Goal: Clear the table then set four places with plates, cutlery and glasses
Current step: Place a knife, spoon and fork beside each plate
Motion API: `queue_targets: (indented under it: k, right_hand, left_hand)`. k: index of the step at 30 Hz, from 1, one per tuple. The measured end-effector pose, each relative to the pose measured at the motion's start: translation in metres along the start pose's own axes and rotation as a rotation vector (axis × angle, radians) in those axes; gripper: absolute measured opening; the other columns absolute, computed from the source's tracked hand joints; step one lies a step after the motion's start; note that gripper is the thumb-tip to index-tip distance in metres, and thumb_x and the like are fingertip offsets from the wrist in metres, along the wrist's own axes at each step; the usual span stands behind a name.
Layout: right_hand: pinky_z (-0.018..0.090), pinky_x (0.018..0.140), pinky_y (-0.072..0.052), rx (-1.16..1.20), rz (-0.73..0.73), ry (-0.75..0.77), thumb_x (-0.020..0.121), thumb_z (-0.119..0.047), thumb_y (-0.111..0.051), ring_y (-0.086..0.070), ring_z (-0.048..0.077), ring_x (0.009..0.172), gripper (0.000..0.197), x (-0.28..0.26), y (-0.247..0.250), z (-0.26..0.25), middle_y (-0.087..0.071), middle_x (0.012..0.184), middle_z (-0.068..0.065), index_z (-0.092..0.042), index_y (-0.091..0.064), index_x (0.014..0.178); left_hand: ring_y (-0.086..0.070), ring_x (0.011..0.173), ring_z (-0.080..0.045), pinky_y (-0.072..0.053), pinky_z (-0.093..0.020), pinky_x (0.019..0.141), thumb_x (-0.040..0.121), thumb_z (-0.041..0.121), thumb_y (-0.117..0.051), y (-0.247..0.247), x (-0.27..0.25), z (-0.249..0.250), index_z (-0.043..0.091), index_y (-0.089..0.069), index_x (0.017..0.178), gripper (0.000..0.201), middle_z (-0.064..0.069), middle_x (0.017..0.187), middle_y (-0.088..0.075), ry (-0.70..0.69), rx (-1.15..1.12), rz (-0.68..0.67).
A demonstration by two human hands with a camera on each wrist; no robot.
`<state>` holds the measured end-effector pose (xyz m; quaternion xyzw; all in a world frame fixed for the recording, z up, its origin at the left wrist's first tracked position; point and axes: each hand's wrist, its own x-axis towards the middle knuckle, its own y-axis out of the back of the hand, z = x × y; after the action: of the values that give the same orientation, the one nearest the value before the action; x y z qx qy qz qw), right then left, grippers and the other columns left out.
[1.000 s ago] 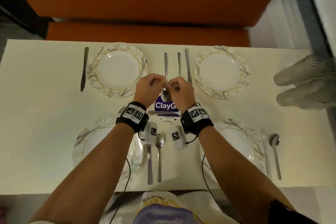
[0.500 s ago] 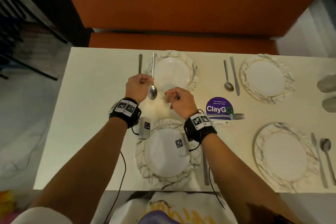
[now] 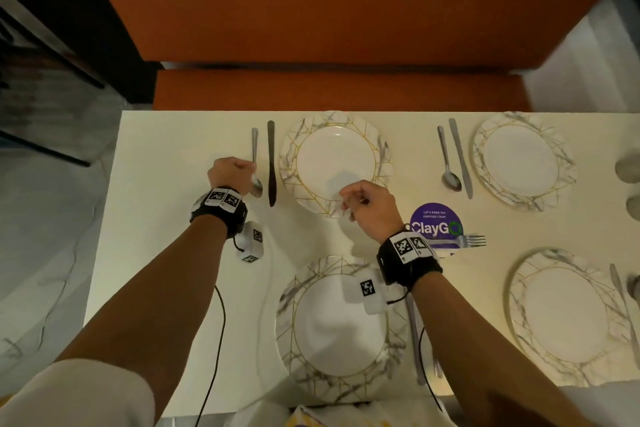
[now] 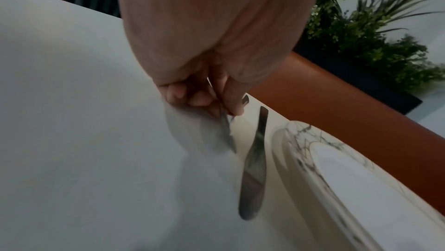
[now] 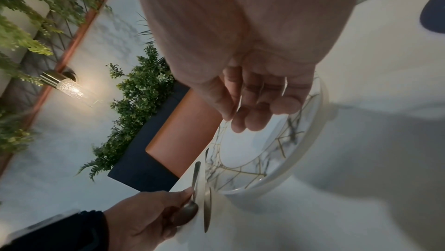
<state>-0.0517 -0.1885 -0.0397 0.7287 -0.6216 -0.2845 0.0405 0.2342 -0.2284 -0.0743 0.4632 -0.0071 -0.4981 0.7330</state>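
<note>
My left hand (image 3: 247,172) pinches the neck of a spoon (image 3: 255,149) that lies low on the white table (image 3: 166,184), just left of a knife (image 3: 271,163) beside the far-left plate (image 3: 334,163). In the left wrist view the fingertips (image 4: 226,110) grip the spoon (image 4: 228,135) next to the knife (image 4: 254,167). My right hand (image 3: 349,204) hovers over that plate's near rim, fingers loosely curled and holding nothing; the right wrist view shows the hand (image 5: 253,114) over the plate (image 5: 253,150).
The far-right plate (image 3: 519,163) has a spoon (image 3: 448,163) and a knife (image 3: 460,156) on its left. A fork (image 3: 464,241) lies on a purple sticker (image 3: 434,225). Two near plates (image 3: 341,326) (image 3: 568,319) have cutlery beside them. Glasses (image 3: 628,170) sit at the right edge. An orange bench (image 3: 329,94) runs behind.
Both hands held the spoon at the table's middle. The right hand let go, and the left hand carried it left and down beside the knife at the far-left plate.
</note>
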Motion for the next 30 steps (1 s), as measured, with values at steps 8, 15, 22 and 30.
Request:
queue_targets:
  k: [8, 15, 22, 30]
  right_hand:
    - [0.020, 0.059, -0.051, 0.026, 0.016, -0.017, 0.094, -0.007, -0.060, -0.063, 0.001, 0.057, 0.015, 0.011, -0.004, 0.004, -0.073, 0.078, 0.002, -0.014, -0.074, 0.094]
    - [0.024, 0.062, -0.052, 0.022, 0.020, -0.024, 0.094, -0.009, -0.061, -0.063, 0.003, 0.058, 0.014, 0.009, 0.000, 0.007, -0.073, 0.076, 0.000, -0.016, -0.073, 0.094]
    - [0.022, 0.060, -0.050, 0.044, 0.024, -0.027, 0.095, -0.010, -0.062, -0.063, -0.001, 0.056, 0.011, 0.004, 0.004, 0.008, -0.073, 0.076, 0.004, -0.009, -0.072, 0.097]
    - [0.019, 0.058, -0.050, 0.034, 0.023, -0.026, 0.096, -0.010, -0.061, -0.063, -0.001, 0.055, 0.011, 0.002, 0.006, 0.011, -0.074, 0.081, 0.010, -0.009, -0.073, 0.098]
  left_hand:
    - [-0.073, 0.103, -0.030, -0.049, -0.027, 0.077, 0.095, 0.025, -0.074, -0.011, 0.001, 0.004, 0.004, -0.079, 0.105, 0.023, -0.013, 0.105, -0.079, -0.014, 0.028, 0.088]
    - [-0.072, 0.101, -0.029, -0.048, -0.026, 0.078, 0.090, 0.024, -0.080, -0.011, 0.004, -0.001, 0.006, -0.081, 0.099, 0.021, -0.011, 0.102, -0.079, -0.007, -0.027, 0.099]
    - [-0.071, 0.104, -0.029, -0.047, -0.025, 0.080, 0.091, 0.028, -0.079, -0.010, 0.002, 0.001, 0.006, -0.080, 0.102, 0.025, -0.011, 0.106, -0.079, 0.020, -0.016, 0.105]
    - [-0.071, 0.098, -0.027, -0.048, -0.025, 0.077, 0.089, 0.027, -0.080, -0.006, -0.002, 0.000, 0.006, -0.080, 0.100, 0.024, -0.011, 0.102, -0.079, 0.021, -0.068, 0.121]
